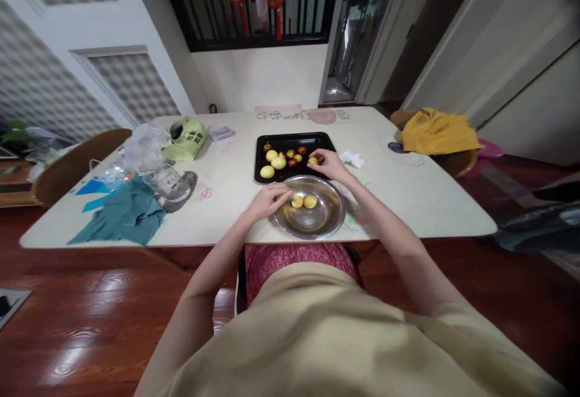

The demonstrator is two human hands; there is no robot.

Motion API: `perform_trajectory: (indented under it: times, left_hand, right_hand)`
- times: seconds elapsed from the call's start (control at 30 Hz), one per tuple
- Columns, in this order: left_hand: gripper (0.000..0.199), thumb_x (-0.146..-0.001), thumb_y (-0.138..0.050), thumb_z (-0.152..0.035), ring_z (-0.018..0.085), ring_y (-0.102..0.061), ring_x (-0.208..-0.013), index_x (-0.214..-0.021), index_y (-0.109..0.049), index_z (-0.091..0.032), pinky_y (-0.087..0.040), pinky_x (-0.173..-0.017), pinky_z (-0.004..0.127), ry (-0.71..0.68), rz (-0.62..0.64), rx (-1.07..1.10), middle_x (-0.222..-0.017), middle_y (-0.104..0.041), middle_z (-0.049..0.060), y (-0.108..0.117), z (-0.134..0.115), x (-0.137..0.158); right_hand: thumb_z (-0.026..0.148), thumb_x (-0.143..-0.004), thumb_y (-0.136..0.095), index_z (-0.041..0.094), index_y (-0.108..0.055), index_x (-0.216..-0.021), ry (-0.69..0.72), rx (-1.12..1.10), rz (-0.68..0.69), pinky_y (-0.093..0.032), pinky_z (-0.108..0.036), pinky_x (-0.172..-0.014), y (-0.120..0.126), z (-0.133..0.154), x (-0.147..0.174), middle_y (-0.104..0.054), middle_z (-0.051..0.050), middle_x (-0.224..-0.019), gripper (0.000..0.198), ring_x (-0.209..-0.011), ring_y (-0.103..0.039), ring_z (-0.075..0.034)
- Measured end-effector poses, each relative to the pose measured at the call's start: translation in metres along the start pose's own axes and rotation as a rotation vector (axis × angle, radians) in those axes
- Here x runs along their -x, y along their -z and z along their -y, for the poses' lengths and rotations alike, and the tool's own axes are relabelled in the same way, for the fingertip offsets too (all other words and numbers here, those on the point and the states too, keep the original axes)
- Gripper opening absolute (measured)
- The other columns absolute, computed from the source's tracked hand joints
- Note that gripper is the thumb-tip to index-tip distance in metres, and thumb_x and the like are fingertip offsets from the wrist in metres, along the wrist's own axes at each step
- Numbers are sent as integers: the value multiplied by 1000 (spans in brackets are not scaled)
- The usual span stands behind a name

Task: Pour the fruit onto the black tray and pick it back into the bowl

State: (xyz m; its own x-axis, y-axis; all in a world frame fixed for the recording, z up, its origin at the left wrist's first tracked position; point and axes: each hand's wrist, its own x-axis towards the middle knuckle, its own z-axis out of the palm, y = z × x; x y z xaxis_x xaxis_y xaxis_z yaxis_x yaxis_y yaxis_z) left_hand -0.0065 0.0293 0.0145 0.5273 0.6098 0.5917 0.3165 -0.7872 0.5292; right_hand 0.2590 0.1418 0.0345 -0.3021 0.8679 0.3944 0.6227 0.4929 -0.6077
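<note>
A steel bowl (312, 223) stands near the table's front edge with two yellow fruit pieces (310, 202) in it. My left hand (270, 199) rests at the bowl's left rim, fingers stretched toward the nearer piece, and does not appear to hold anything. Behind the bowl lies a black tray (296, 140). Its left side carries several larger pale yellow fruits (267, 171); small red-brown and greenish fruits that look like jujubes (298, 158) lie toward the middle. Over the tray's right side, my right hand (329, 164) pinches a small yellow-brown fruit (312, 160) between its fingertips.
At the table's left are a teal cloth (124, 213), a clear plastic container (167, 183), crumpled plastic bags (147, 146) and a lime-green bag (186, 139). Crumpled white tissue (352, 159) lies right of the tray. A yellow cloth (437, 131) hangs over a chair at the right.
</note>
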Motion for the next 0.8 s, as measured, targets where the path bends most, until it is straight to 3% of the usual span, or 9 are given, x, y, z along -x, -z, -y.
perform_trajectory:
  times: [0.17, 0.37, 0.57, 0.8]
  left_hand:
    - [46, -112, -47, -46, 23, -74, -92, -95, -79, -18, -56, -91, 39, 3, 0, 3, -93, -81, 10, 1, -1, 0]
    - [45, -112, -48, -44, 22, -74, -89, -93, -79, -17, -55, -89, 37, -6, 9, -17, -92, -81, 9, 1, 1, 1]
    - [43, -112, -50, -42, 23, -77, -92, -91, -79, -18, -56, -90, 39, -27, 21, 13, -93, -82, 10, 1, 2, 1]
    - [40, -110, -55, -39, 24, -81, -92, -87, -82, -19, -61, -88, 41, -106, 28, 69, -91, -84, 11, -1, 3, 1]
  right_hand:
    - [36, -83, -77, 21, -74, -111, 94, -163, 15, -59, -33, -76, 28, 26, 50, -80, -7, -105, 32, -87, -72, -22]
    - [24, -82, -79, 21, -73, -106, 83, -76, 291, -56, -32, -75, 35, 53, 105, -79, -4, -95, 25, -79, -72, -21]
    - [11, -76, -81, 22, -72, -102, 99, 148, 338, -54, -33, -78, 22, 57, 118, -79, -7, -99, 30, -86, -74, -25]
    - [8, -75, -84, 24, -70, -97, 82, 249, 359, -54, -34, -76, 15, 59, 119, -79, -8, -99, 30, -91, -75, -29]
